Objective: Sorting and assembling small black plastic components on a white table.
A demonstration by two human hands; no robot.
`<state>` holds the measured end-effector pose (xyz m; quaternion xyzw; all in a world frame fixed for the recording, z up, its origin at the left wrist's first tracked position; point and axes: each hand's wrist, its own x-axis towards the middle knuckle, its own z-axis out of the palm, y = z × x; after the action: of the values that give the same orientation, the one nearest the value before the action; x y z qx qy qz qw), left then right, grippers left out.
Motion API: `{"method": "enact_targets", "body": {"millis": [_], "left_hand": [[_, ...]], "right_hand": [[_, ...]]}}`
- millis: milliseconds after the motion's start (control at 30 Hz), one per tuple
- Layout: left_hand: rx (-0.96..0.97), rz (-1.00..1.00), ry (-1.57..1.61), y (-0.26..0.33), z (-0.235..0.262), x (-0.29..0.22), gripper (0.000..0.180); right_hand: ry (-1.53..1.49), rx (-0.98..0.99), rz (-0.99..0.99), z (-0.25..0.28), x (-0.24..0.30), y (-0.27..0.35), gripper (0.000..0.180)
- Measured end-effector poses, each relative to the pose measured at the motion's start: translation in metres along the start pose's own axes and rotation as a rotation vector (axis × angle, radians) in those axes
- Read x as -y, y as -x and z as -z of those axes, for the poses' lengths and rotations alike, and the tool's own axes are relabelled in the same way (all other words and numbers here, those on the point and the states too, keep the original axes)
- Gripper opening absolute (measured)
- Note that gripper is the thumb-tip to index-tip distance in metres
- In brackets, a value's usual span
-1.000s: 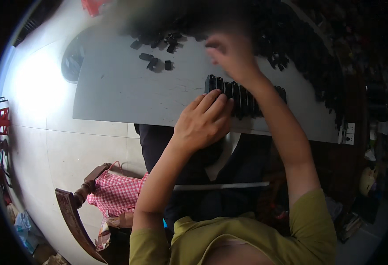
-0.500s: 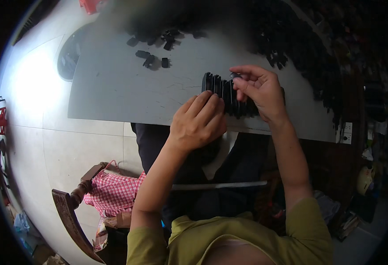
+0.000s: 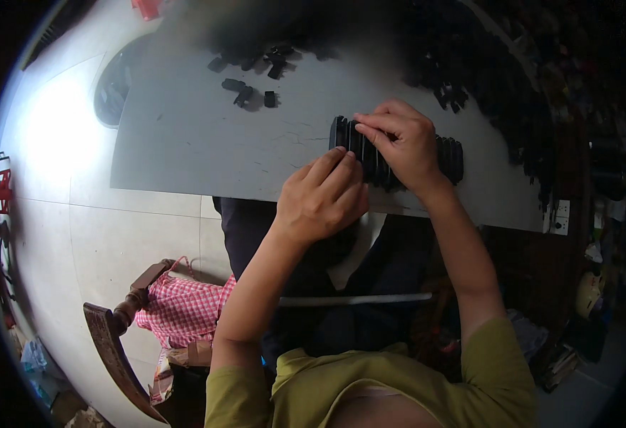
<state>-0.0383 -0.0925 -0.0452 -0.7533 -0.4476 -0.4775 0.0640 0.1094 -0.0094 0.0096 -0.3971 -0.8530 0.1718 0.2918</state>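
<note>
A row of black ribbed rubber pieces (image 3: 450, 155) lies along the near edge of a grey table (image 3: 185, 143). My right hand (image 3: 402, 143) rests on top of the row, fingers pressing its left end. Just below the row's left end, my left hand (image 3: 324, 200) has its fingertips touching the row, and I cannot see anything held in it. Several small black pieces (image 3: 245, 91) lie loose farther back on the table.
A large heap of black parts (image 3: 470, 64) fills the table's far right. A dark round object (image 3: 113, 89) sits at the table's left edge. A wooden chair (image 3: 117, 342) with a red checked cloth (image 3: 181, 310) stands on the tiled floor at my left.
My right hand came back from the far pile to the row and now presses its left end. My left hand stayed at the row's near side.
</note>
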Motion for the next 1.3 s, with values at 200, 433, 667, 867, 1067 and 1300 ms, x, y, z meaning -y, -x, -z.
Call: {"method": "enact_targets", "body": {"millis": [200, 433, 667, 867, 1067, 1300], "left_hand": [[-0.006, 0.008, 0.010, -0.002, 0.000, -0.001, 0.019], [-0.019, 0.003, -0.016, 0.002, 0.000, 0.001, 0.018], [-0.016, -0.001, -0.016, -0.003, 0.000, -0.001, 0.018], [-0.019, 0.003, -0.012, -0.001, 0.000, -0.001, 0.018], [-0.131, -0.009, -0.027, 0.000, -0.001, 0.002, 0.017], [-0.105, 0.033, -0.031, 0.000, -0.001, -0.002, 0.017]], "right_hand": [[0.213, 0.085, 0.056, 0.011, 0.018, 0.003, 0.017], [0.324, 0.412, 0.101, 0.026, 0.017, -0.016, 0.013], [0.418, 0.050, -0.081, -0.037, -0.041, -0.091, 0.013], [0.412, 0.085, -0.098, -0.037, -0.040, -0.089, 0.011], [0.128, 0.171, -0.187, 0.009, -0.012, -0.061, 0.010], [-0.119, 0.040, -0.159, 0.007, 0.020, -0.016, 0.006]]}}
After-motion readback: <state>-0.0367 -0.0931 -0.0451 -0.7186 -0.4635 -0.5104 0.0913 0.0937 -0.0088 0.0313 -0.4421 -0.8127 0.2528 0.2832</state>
